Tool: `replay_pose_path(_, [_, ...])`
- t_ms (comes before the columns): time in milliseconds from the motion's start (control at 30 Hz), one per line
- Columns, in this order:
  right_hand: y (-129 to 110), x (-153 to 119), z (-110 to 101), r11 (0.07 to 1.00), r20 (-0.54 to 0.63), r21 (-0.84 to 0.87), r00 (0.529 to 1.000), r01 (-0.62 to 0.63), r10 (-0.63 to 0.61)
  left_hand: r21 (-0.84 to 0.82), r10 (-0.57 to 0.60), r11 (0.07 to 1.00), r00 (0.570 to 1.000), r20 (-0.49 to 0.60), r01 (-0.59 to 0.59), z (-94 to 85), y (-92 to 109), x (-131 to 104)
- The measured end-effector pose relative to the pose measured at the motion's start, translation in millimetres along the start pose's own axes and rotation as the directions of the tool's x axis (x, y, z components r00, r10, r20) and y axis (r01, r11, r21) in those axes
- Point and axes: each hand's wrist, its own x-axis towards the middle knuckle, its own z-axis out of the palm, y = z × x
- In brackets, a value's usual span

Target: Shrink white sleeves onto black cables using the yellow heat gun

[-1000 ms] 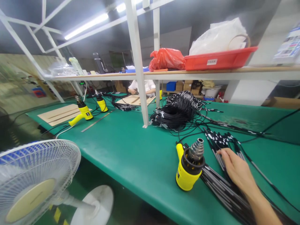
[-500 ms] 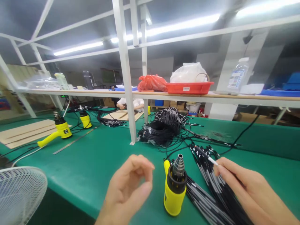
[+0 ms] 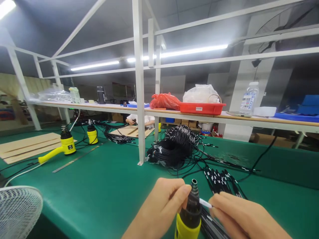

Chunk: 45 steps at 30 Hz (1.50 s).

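Note:
In my right hand [image 3: 239,214] a thin black cable is pinched, with a white sleeve [image 3: 205,202] showing just past the fingertips. The cable's dark end crosses the nozzle of an upright heat gun [image 3: 188,225], yellow and black with a stepped metal tip. My left hand [image 3: 165,204] is closed at the nozzle's left side, its thumb and forefinger seemingly on the end of that same cable. Part of the gun's body is hidden by the left hand. Behind and below the right hand lies a bundle of black cables [image 3: 216,177] with white and grey marks.
A coil of black cable [image 3: 169,152] lies by the white shelf post [image 3: 141,132]. Two more heat guns, one nearest [image 3: 67,144], stand left beside a metal ruler [image 3: 77,158] and boards [image 3: 30,144]. A fan [image 3: 20,210] is at lower left. A co-worker sits beyond the shelf.
My left hand has moved right to the heat gun's nozzle and closed. The right hand has brought the cable leftward to the nozzle. The view has tilted up.

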Motion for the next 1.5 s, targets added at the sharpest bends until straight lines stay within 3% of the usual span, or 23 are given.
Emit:
replay_pose_path(167, [0.2, 9.5, -13.3, 0.968, 0.126, 0.16, 0.977, -0.193, 0.174, -0.039, -0.046, 0.998, 0.998, -0.041, 0.045, 1.9, -12.3, 9.9])
replay_pose_path(367, [0.7, 14.0, -14.2, 0.925, 0.133, 0.239, 0.953, -0.297, 0.272, -0.067, -0.069, 0.996, 0.996, -0.061, 0.065, 9.9, -19.1, 18.2])
replay_pose_path(533, [8.9, 18.6, -7.4, 0.912, 0.12, 0.254, 0.946, -0.322, 0.301, -0.091, -0.007, 0.996, 0.995, -0.101, -0.002, 13.2, -24.3, 28.9])
replay_pose_path(700, [18.9, 22.6, -2.7, 0.889, 0.162, 0.279, 0.93, -0.364, 0.33, -0.085, -0.026, 0.996, 0.991, -0.131, 0.015, 13.6, -36.4, 38.2])
replay_pose_path(1167, [25.1, 29.5, 2.6, 0.913, 0.086, 0.253, 0.947, -0.32, 0.308, -0.073, -0.06, 0.996, 0.989, -0.135, 0.05, 12.4, -42.3, 38.5])
replay_pose_path(1500, [27.2, 26.9, -3.5, 0.881, 0.139, 0.271, 0.921, -0.388, 0.364, -0.132, -0.087, 0.989, 0.986, -0.14, 0.068, 10.7, -40.6, 34.9])
